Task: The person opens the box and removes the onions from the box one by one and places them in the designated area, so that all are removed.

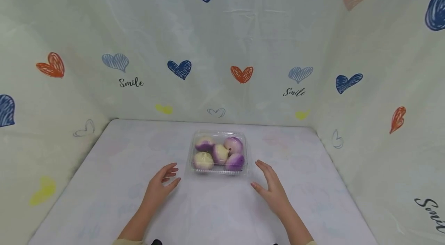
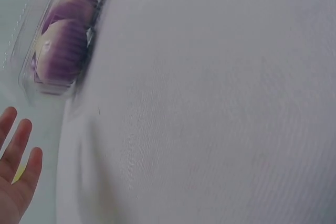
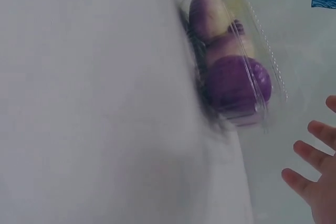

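Observation:
A clear plastic box (image 1: 219, 171) with a lid over it stands on the table and holds several purple and white round vegetables (image 1: 220, 154). My left hand (image 1: 160, 187) is just left of the box's near corner, fingers apart and slightly bent, touching nothing. On the other side my right hand (image 1: 272, 191) hovers with thumb and fingers spread, also apart from the box. The left wrist view has the left fingertips (image 2: 23, 156) beside the box end; the right wrist view has the right fingers (image 3: 312, 156) spread near the other end.
The table (image 1: 222, 214) has a pale cover. Behind it and at both sides hangs a light curtain (image 1: 264, 44) printed with hearts and the word Smile. A small dark object (image 1: 157, 242) shows at the bottom edge, near the left forearm.

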A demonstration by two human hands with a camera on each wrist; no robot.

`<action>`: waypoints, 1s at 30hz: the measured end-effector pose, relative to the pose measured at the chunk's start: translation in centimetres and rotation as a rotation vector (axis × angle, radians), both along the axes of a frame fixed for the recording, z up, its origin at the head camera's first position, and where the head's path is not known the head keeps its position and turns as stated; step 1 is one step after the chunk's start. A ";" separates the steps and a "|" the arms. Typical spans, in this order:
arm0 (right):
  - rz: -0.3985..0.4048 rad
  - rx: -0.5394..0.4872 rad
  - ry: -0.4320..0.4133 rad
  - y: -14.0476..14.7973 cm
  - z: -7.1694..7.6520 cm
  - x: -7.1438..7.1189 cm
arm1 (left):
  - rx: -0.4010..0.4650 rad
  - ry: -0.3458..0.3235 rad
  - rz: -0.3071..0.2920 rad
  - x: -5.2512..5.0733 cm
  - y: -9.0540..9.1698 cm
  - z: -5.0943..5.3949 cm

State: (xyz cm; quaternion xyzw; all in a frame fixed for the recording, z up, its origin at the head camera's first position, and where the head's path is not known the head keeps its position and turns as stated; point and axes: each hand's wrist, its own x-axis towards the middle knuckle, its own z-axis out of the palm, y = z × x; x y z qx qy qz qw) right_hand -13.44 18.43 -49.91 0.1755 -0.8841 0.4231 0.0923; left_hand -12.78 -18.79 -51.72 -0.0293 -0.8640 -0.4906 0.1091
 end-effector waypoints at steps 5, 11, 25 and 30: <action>0.030 -0.090 0.035 -1.5 -0.3 0.5 | 0.105 -0.060 -0.007 -0.2 0.6 -0.4; 0.085 -0.153 0.079 -3.5 -0.6 0.9 | 0.189 -0.125 -0.028 -0.5 1.4 -0.5; 0.157 -0.219 0.048 -7.4 1.3 2.8 | 0.364 -0.170 -0.057 -0.6 3.0 -1.0; 0.129 -0.214 0.058 -7.7 -1.3 2.0 | 0.394 -0.191 -0.057 -0.3 3.7 -1.2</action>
